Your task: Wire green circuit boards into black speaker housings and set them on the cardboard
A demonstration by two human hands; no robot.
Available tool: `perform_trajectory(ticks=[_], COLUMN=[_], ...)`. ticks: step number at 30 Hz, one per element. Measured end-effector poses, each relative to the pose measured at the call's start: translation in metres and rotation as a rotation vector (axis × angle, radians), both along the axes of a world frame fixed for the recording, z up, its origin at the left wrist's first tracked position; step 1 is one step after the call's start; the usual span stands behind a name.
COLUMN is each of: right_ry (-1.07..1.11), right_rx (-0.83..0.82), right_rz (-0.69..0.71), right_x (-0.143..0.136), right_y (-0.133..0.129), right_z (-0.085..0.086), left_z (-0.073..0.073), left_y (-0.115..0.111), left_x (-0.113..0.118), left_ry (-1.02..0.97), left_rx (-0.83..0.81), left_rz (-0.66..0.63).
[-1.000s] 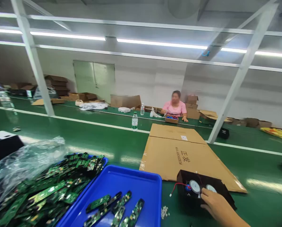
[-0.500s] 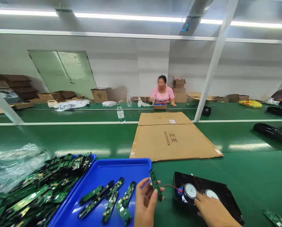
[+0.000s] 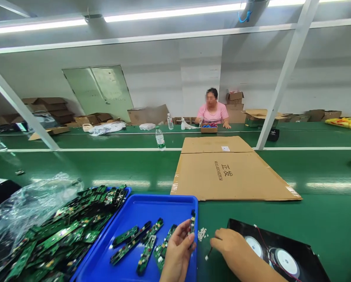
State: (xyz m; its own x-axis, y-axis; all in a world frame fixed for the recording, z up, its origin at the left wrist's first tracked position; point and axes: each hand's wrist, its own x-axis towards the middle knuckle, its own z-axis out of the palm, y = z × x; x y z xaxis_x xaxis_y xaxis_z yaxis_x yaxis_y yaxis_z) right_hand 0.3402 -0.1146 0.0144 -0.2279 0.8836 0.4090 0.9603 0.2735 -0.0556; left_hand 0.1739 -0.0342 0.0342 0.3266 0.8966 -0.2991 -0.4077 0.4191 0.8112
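My left hand is closed around a narrow green circuit board, held edge-on above the right rim of the blue tray. Close beside it, my right hand pinches a thin wire, whose small white connector hangs below the fingers. A small heap of white connector pieces lies on the green table between the hands. Under my right forearm sits a black casing with two white round speakers and thin wires. Several loose circuit boards lie in the tray.
To the left, a large pile of circuit boards lies beside clear plastic wrap. A flat cardboard sheet covers the table ahead. A water bottle stands farther back. Across the tables sits a person in pink.
My right hand has moved left off the speakers and now pinches a thin wire. The board in my left hand has turned edge-on. The view has shifted left.
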Motion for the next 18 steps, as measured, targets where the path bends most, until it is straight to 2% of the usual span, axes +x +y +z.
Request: perform_trajectory(ticks=[2,5,9,11,14,18], right_ry=[0.26,0.673,1.009,1.004,0.81,0.634], right_rx=[-0.055,-0.086,-0.069,-0.037,0.008,0.03], right_rz=[0.025,0.048,0.048,0.054,0.048,0.044], right_x=[0.005,0.007,0.005,0.003,0.002,-0.001], right_y=[-0.005,-0.012,-0.017,-0.018,-0.017,-0.013], right_z=[0.009,0.032,0.051,0.055,0.06,0.062], left_z=[-0.007,-0.014,-0.01,-0.005,0.002,0.007], left_y=[0.004,0.001,-0.011,-0.015,-0.018,-0.021], left_x=[-0.003,-0.003,0.005,0.008,0.006,0.002], left_ry=[0.079,0.172,0.203,0.253,0.368,0.394], left_rx=[0.061,0.137,0.142,0.192,0.312,0.435], left_rz=[-0.031,-0.067,-0.02,0.018,0.024,-0.034])
